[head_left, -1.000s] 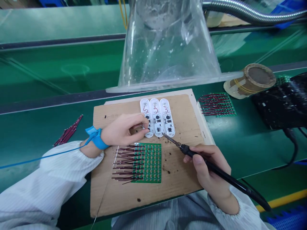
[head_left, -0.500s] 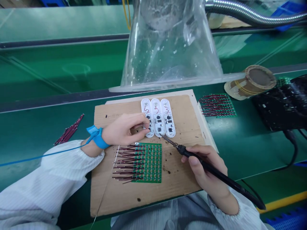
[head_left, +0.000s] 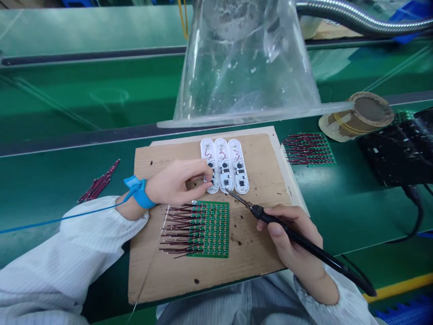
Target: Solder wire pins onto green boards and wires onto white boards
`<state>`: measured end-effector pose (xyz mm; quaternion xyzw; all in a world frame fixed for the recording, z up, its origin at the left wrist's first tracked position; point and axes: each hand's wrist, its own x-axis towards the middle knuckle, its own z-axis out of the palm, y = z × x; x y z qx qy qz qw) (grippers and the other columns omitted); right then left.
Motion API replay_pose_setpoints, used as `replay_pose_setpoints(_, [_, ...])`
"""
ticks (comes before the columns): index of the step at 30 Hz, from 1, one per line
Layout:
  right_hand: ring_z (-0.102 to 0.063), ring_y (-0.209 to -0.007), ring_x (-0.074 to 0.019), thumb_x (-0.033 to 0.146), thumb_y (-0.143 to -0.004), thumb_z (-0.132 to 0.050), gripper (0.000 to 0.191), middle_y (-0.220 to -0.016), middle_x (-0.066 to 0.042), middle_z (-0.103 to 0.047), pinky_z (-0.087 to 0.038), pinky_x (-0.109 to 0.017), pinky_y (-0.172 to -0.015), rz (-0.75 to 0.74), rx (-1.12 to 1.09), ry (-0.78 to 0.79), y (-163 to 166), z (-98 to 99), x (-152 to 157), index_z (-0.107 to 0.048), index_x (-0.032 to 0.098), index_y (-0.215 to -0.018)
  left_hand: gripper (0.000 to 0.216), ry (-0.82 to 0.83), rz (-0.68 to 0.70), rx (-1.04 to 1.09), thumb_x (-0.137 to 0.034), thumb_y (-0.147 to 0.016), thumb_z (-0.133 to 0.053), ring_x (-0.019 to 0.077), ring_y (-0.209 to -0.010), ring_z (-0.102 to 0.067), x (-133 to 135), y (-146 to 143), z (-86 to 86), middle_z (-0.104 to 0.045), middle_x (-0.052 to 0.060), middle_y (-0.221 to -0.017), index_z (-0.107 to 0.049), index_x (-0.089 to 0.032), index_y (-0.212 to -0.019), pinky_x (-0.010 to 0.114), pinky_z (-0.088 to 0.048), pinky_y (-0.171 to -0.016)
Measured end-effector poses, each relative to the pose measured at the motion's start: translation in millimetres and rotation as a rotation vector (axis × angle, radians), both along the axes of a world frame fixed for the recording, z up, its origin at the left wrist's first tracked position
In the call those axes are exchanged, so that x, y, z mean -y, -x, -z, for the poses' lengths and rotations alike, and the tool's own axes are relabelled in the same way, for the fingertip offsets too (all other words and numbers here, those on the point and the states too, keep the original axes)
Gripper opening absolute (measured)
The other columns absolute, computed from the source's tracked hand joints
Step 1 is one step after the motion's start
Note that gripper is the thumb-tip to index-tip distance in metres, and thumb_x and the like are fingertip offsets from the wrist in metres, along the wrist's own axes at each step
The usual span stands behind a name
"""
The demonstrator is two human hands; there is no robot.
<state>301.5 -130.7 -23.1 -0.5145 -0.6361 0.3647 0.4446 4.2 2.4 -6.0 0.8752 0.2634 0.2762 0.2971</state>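
Note:
Three white oblong circuit boards (head_left: 225, 165) lie side by side on a brown work board (head_left: 209, 266). My left hand (head_left: 177, 183), with a blue wrist strap (head_left: 139, 193), is pinched shut at the lower end of the leftmost white board; what its fingertips hold is too small to name. My right hand (head_left: 294, 241) grips a black soldering iron (head_left: 304, 246), whose tip touches the lower end of the middle white board. A green panel with dark red wires (head_left: 199, 229) lies just below my left hand.
A clear plastic fume hood (head_left: 246, 72) on a metal hose (head_left: 358, 20) hangs behind the board. A second green wired panel (head_left: 309, 149), a brown tape roll (head_left: 360, 115) and a black device (head_left: 395, 153) sit at the right. Loose red wires (head_left: 98, 183) lie at the left on the green belt.
The soldering iron's tip has moved left from the rightmost white board to the bottom of the middle one. My left hand has stayed in its pinch.

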Motion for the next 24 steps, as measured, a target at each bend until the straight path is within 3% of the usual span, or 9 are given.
replay_pose_setpoints(11, [-0.076, -0.077, -0.0122, 0.02, -0.099, -0.066, 0.021, -0.088, 0.0, -0.074, -0.063, -0.024, -0.075, 0.028, -0.096, -0.001, -0.9, 0.5, 2.0, -0.066, 0.024, -0.12, 0.006, -0.009, 0.013, 0.007, -0.013, -0.094, -0.057, 0.0084, -0.058, -0.046, -0.8, 0.4, -0.9, -0.054, -0.004, -0.073, -0.059, -0.018, -0.093, 0.02, -0.037, -0.055])
replay_pose_setpoints(24, [-0.076, -0.077, -0.0131, 0.023, -0.097, -0.071, 0.021, -0.09, 0.0, -0.076, -0.064, -0.024, -0.073, -0.008, 0.005, 0.011, -1.7, 1.9, -0.6, -0.068, 0.025, -0.117, 0.009, -0.001, 0.025, -0.015, -0.013, -0.095, -0.055, 0.0092, -0.059, -0.047, -0.7, -0.7, -3.2, -0.056, -0.003, -0.071, -0.062, -0.018, -0.093, 0.021, -0.04, -0.056])
